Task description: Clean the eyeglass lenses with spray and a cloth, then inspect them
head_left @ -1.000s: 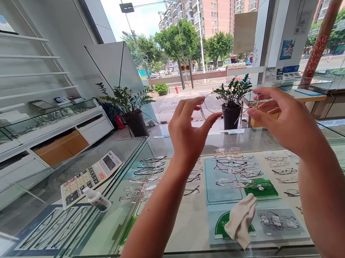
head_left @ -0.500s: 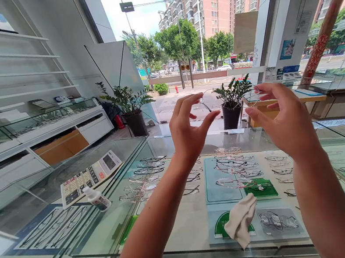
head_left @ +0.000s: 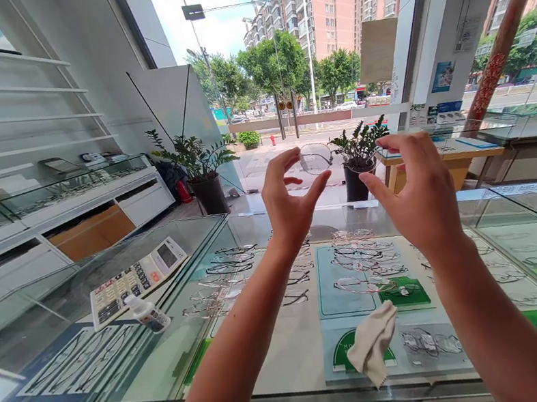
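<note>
A pair of thin-rimmed eyeglasses (head_left: 316, 159) is held up in the air above the counter, its clear lenses seen against the window. My left hand (head_left: 290, 204) grips one rim at its edge, fingertips on top and thumb below. At the other side, my right hand (head_left: 419, 188) holds the second rim the same way; the bridge between is hard to make out against the plant. Beneath my hands, a crumpled beige cloth (head_left: 374, 345) lies on the glass display counter (head_left: 283, 372).
Several eyeglass frames (head_left: 361, 254) are laid out inside the glass case. To the left, a white spray bottle (head_left: 148, 314) stands near a large calculator (head_left: 139, 279). Potted plants (head_left: 210, 194) stand beyond the counter, before the glass doors.
My right hand has moved left and slightly down, closer to my left hand. The eyeglasses have turned, so their left lens now shows its round face rather than its edge.
</note>
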